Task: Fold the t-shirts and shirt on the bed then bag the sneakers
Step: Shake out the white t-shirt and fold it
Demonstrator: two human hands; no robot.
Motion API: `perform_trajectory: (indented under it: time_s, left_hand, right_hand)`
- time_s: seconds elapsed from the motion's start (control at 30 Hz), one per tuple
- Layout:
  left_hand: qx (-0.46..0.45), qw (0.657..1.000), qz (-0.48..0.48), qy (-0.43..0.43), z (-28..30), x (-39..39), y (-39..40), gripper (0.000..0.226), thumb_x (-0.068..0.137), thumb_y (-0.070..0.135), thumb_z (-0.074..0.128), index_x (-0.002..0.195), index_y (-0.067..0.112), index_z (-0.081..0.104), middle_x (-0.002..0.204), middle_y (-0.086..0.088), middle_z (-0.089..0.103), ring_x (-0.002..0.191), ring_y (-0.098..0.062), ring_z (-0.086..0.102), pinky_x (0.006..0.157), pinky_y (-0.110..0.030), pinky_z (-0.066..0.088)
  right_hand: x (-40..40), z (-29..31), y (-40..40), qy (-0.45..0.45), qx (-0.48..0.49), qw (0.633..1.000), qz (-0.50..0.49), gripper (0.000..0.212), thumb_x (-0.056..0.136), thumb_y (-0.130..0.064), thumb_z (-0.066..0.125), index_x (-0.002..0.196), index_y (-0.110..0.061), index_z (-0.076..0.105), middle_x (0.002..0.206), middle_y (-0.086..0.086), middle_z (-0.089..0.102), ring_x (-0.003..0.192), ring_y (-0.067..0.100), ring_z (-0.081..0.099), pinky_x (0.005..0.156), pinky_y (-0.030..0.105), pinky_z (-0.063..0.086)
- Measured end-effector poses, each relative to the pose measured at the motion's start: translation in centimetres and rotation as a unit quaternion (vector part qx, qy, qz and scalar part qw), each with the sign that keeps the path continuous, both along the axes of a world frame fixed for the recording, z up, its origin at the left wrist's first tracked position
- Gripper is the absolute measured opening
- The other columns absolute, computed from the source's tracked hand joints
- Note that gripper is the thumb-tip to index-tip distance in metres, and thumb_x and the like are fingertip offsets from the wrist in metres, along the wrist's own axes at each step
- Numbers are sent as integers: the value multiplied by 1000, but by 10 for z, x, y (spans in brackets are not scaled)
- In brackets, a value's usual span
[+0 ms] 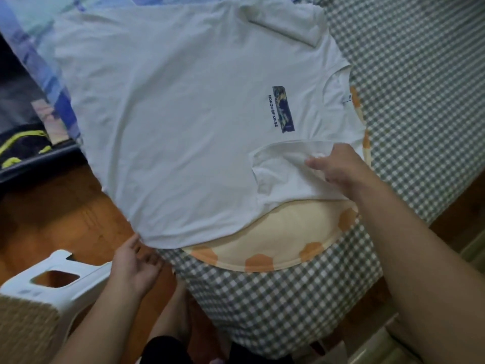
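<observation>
A white t-shirt (183, 122) with a small blue chest print lies spread front-up across the corner of the bed, its hem hanging past the edge over the floor. My right hand (333, 166) rests on the near sleeve, which is folded in over the body, fingers pinching the cloth. My left hand (136, 261) is palm-up at the hem's near corner, fingers apart, touching the fabric edge from below. No sneakers can be made out for certain.
The bed has a green-and-white checked sheet (420, 88). A round cream cushion with orange hexagons (275, 237) lies under the shirt. A blue patterned blanket (31, 35) lies at the far left. A white plastic stool (60, 279) stands on the wooden floor by my left arm.
</observation>
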State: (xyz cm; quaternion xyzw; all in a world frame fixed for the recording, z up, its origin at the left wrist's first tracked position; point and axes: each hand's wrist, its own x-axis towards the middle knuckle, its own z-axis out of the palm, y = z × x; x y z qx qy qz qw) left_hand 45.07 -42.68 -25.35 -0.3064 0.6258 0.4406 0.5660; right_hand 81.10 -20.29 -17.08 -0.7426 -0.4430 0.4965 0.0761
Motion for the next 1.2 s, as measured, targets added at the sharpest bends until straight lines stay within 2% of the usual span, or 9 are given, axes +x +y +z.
perform_trajectory:
  time_s: [0.1, 0.23, 0.37, 0.57, 0.67, 0.77, 0.93, 1.07, 1.2]
  left_hand:
    - [-8, 999, 46, 19, -4, -8, -6, 6, 98, 21, 58, 95, 16, 58, 79, 3, 52, 68, -9, 49, 73, -24, 40]
    - [22, 997, 70, -11, 3, -20, -19, 7, 91, 8, 58, 88, 13, 55, 83, 3, 54, 77, -8, 54, 89, -25, 44]
    - [17, 998, 52, -32, 11, -28, -13, 10, 92, 8, 60, 90, 16, 54, 94, -2, 54, 89, -12, 55, 102, -34, 45]
    - [-6, 999, 22, -31, 8, -36, 4, 67, 98, 28, 60, 154, 24, 23, 133, -18, 52, 118, -25, 61, 107, -40, 43]
    - [-23, 999, -22, -27, 1, -37, 7, 66, 101, 27, 57, 156, 23, 22, 137, -13, 53, 116, -21, 62, 99, -36, 46]
    - [-34, 996, -70, -34, 1, -38, 9, 48, 101, 21, 53, 148, 18, 43, 135, -5, 59, 114, -17, 63, 84, -35, 46]
    - [-32, 997, -56, -32, 5, -47, 6, 14, 100, 11, 53, 111, 15, 60, 127, 2, 68, 116, -14, 65, 90, -33, 48]
    - [8, 999, -10, -33, 17, -50, 3, 13, 99, 17, 51, 107, 19, 62, 121, 2, 70, 111, -15, 68, 94, -38, 49]
    - [28, 999, 24, -10, 27, -49, 0, 25, 98, 20, 53, 120, 22, 63, 123, 0, 72, 109, -18, 71, 89, -39, 52]
  right_hand:
    - [24, 26, -55, 44, -5, 998, 37, 13, 86, -9, 71, 91, -19, 78, 92, 0, 75, 87, 19, 69, 80, 37, 55]
    - [50, 31, -154, -38, -13, 999, -2, 47, 85, 13, 61, 56, -22, 72, 111, 2, 54, 103, 16, 54, 86, 15, 38]
    - [57, 20, -229, -29, -53, 980, -187, 48, 92, 11, 60, 59, -21, 74, 131, 1, 43, 116, 17, 46, 88, 21, 34]
    - [41, 7, -223, -37, 33, 859, -510, 9, 78, -7, 52, 83, -11, 59, 94, 13, 59, 87, 26, 56, 64, 33, 44]
    - [17, 17, -203, -254, 61, 947, -188, 53, 87, -38, 67, 133, -14, 56, 140, 11, 49, 129, 29, 45, 106, 44, 39]
    - [-10, 7, -169, -209, 57, 971, 101, 79, 89, -49, 68, 154, -21, 34, 153, 2, 36, 143, 26, 26, 119, 42, 23]
    - [-19, 10, -166, -227, 137, 930, 256, 14, 90, -26, 67, 101, -18, 70, 88, -8, 57, 93, 22, 54, 88, 37, 41]
    - [-37, 28, -239, -179, 157, 894, 379, 18, 89, -40, 66, 89, -23, 69, 89, -8, 51, 86, 13, 47, 79, 33, 45]
    - [-17, 14, -249, -261, 131, 938, -184, 34, 89, -40, 70, 107, -12, 62, 115, 2, 51, 102, 25, 53, 90, 30, 39]
